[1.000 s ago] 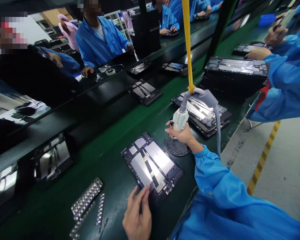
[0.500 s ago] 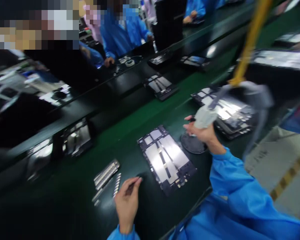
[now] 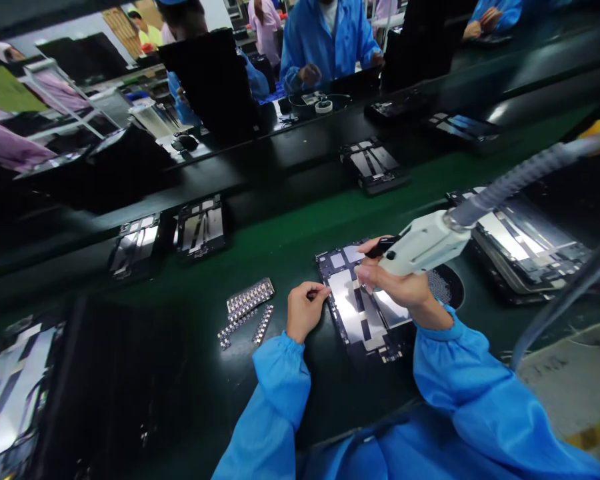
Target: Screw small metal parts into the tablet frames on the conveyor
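Note:
An opened tablet (image 3: 345, 306), with silver battery panels and a dark frame, lies on the dark green work surface in front of me. My left hand (image 3: 305, 308) is closed in a pinch at its left edge; whatever the fingertips hold, if anything, is too small to make out. Over the tablet's upper right, my right hand (image 3: 397, 283) grips a white hand tool (image 3: 430, 241) with a grey corrugated hose. Left of my left hand lie strips of small circuit boards (image 3: 251, 297) and one separate strip (image 3: 263, 325).
A round dark dish (image 3: 450, 283) sits partly behind my right wrist. Stacked opened tablets (image 3: 535, 240) stand at right. More opened tablets (image 3: 200, 227) lie along the far side, and another (image 3: 15, 387) at lower left. Co-workers in blue (image 3: 325, 47) sit across the line.
The view has shifted and sharpened. My left hand has come to the tablet's left edge. My right hand has brought the white tool from beside the dish to over the tablet.

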Demonstrator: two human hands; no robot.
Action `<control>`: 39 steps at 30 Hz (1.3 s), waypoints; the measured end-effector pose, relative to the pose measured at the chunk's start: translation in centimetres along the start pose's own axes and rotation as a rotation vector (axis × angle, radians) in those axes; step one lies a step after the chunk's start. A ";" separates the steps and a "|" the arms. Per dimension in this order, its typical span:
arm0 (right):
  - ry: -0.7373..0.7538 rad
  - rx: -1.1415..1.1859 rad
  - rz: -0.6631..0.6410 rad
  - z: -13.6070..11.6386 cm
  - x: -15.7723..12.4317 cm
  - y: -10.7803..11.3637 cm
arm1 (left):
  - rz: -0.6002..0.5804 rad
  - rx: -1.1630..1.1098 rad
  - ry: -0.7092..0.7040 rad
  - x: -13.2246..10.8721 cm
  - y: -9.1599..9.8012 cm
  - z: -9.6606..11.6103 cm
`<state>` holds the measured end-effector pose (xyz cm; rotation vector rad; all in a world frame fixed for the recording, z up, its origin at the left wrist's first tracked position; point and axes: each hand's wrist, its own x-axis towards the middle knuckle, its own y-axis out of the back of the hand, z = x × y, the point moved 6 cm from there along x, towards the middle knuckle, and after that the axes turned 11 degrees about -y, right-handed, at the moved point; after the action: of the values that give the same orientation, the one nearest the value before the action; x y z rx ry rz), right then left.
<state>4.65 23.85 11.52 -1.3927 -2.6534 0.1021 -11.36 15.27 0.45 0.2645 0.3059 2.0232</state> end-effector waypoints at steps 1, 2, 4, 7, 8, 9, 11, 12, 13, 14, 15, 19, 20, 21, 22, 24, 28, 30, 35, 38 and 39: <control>-0.015 -0.005 -0.016 0.1 0.3 -0.7 | 0.006 0.006 -0.006 0.2 0.0 0.0; -0.031 -0.014 -0.028 0.2 0.5 -1.4 | 0.009 0.009 -0.008 0.3 0.0 0.0; -0.057 -0.033 -0.041 0.7 1.1 -2.7 | -0.009 0.003 0.003 0.5 -0.1 0.0; -0.108 -0.035 -0.071 2.0 2.0 -4.5 | -0.109 -0.034 0.069 1.2 -0.3 -0.2; -0.125 -0.032 -0.087 2.6 2.3 -5.0 | -0.154 -0.051 0.102 1.5 -0.4 -0.3; -0.140 -0.035 -0.096 3.1 2.6 -5.5 | -0.198 -0.067 0.139 1.9 -0.4 -0.5; -0.166 -0.048 -0.099 4.1 2.9 -6.1 | -0.278 -0.098 0.206 2.5 -0.5 -0.7; -0.179 -0.056 -0.098 4.5 3.1 -6.2 | -0.309 -0.112 0.233 2.8 -0.6 -0.8; -0.195 -0.066 -0.096 4.8 3.2 -6.4 | -0.330 -0.122 0.254 2.9 -0.6 -0.9; -0.210 -0.074 -0.096 5.1 3.2 -6.4 | -0.342 -0.129 0.270 3.1 -0.6 -0.9; -0.223 -0.076 -0.099 5.3 3.3 -6.5 | -0.347 -0.133 0.281 3.1 -0.6 -1.0; -0.248 -0.070 -0.104 5.7 3.3 -6.6 | -0.350 -0.140 0.300 3.0 -0.6 -1.0; -0.247 -0.073 -0.102 5.7 3.3 -6.6 | -0.349 -0.142 0.301 2.9 -0.6 -1.0; -0.243 -0.077 -0.098 5.7 3.3 -6.5 | -0.349 -0.144 0.299 2.9 -0.6 -1.0; -0.236 -0.082 -0.092 5.7 3.3 -6.5 | -0.350 -0.146 0.296 2.9 -0.6 -1.1; -0.231 -0.089 -0.084 5.8 3.4 -6.5 | -0.349 -0.150 0.287 3.0 -0.6 -1.1; -0.241 -0.103 -0.090 5.8 3.3 -6.8 | -0.318 -0.133 0.240 3.3 -0.7 -0.9; -0.197 -0.117 -0.085 5.4 3.0 -6.9 | -0.264 -0.093 0.192 2.9 -0.5 -0.5; -0.135 -0.119 -0.109 5.6 2.3 -7.0 | -0.053 0.126 0.077 -2.2 2.8 0.5; -0.100 -0.116 -0.100 6.0 2.3 -7.1 | 0.108 0.314 0.095 -6.8 7.0 0.2; -0.099 -0.120 -0.104 6.1 2.3 -7.2 | 0.176 0.382 0.118 -8.0 8.7 -0.2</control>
<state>-3.43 21.65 6.67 -1.3121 -2.8509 0.0000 -15.11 4.27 2.71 0.4216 0.7698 2.1469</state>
